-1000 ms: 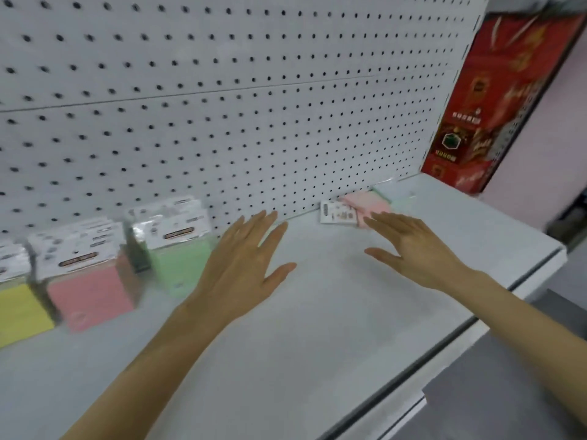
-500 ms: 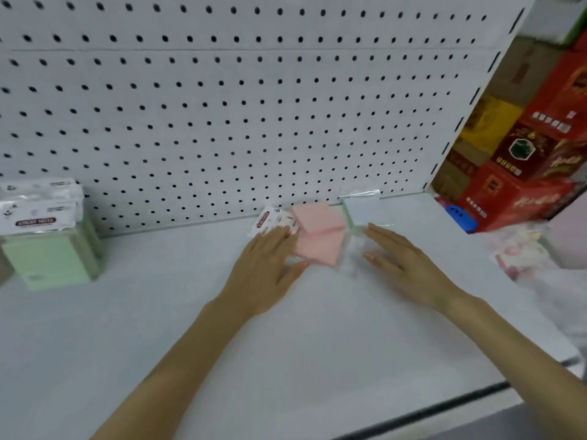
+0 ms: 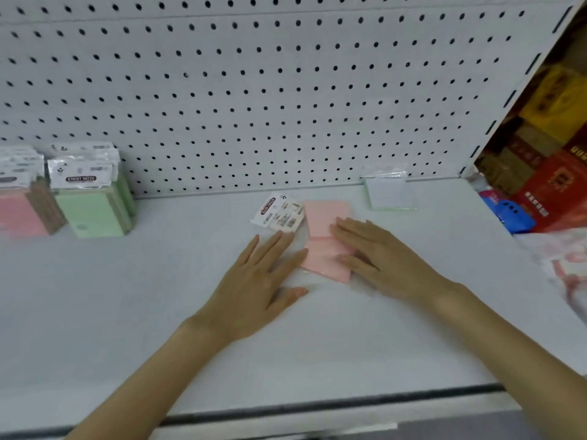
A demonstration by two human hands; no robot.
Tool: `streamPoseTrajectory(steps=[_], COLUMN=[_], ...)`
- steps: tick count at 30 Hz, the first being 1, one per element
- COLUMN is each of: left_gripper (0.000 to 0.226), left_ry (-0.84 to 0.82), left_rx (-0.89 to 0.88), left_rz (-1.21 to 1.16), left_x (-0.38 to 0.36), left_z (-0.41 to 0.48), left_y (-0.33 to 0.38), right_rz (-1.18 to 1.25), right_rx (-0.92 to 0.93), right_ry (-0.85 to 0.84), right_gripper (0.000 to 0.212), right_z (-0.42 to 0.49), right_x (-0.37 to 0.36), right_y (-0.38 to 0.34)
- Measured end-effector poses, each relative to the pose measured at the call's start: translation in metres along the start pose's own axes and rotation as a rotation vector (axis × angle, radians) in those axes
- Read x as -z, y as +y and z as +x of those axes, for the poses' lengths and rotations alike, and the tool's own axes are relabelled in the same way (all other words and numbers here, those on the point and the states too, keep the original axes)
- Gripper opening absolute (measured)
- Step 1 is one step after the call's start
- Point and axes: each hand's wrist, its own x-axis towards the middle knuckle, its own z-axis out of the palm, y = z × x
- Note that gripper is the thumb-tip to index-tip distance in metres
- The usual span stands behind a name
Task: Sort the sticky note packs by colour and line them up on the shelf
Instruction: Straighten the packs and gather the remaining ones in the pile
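White shelf [image 3: 127,312] backed by a perforated white pegboard [image 3: 254,90], read left to right. At the far left, upright pink packs [image 3: 19,214] stand just beside upright green packs [image 3: 92,214], both rows against the pegboard (printed header cards on top). At centre, the left hand [image 3: 254,281] lies flat on the shelf, fingers straight and spread, fingertips at the left edge of the flat pink packs [image 3: 320,217]. The right hand [image 3: 381,255] rests on those same packs, fingers extended, gripping nothing. Further right, a pale pack [image 3: 389,193] lies flat at the foot of the pegboard. Beyond the shelf end, red cartons [image 3: 552,188] are stacked behind a blue package [image 3: 511,214]. A dark strip [image 3: 317,404] runs along the shelf's front edge.
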Motion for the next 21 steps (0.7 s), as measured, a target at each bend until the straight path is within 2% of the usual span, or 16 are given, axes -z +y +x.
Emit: streamPoseTrajectory(steps=[4, 7, 12, 15, 16, 18, 20, 21], left_gripper=[0.063, 0.063, 0.064, 0.078, 0.08, 0.081, 0.08, 0.08], left_ry=[-0.044, -0.043, 0.082, 0.093, 0.056, -0.003, -0.015, -0.017], left_rx=[-0.076, -0.091, -0.035, 0.076, 0.109, 0.116, 0.078, 0.064], left_rz=[0.039, -0.034, -0.217, -0.389, -0.446, -0.493, -0.43, -0.399], left_x=[0.003, 0.008, 0.011, 0.01, 0.008, 0.002, -0.003, -0.006], left_z=[-0.036, -0.051, -0.045, -0.024, -0.015, 0.0, 0.01, 0.012], left_y=[0.013, 0.023, 0.038, 0.044, 0.044, 0.039, 0.033, 0.03], right_rz=[-0.007, 0.029, 0.235, 0.311, 0.335, 0.345, 0.237, 0.205], right_rx=[0.034, 0.015, -0.088, -0.183, -0.207, -0.244, -0.249, -0.244], right_ry=[-0.046, -0.025, 0.131, 0.221, 0.196, 0.093, 0.015, 0.016], right_gripper=[0.07, 0.06, 0.052, 0.045, 0.045, 0.06, 0.076, 0.076], right_z=[-0.056, -0.091, -0.107, -0.087, -0.079, -0.066, -0.06, -0.059], right_x=[0.001, 0.011, 0.031, 0.029, 0.026, 0.021, 0.017, 0.015], right_y=[-0.007, -0.007, -0.002, 0.004, 0.007, 0.014, 0.02, 0.021])
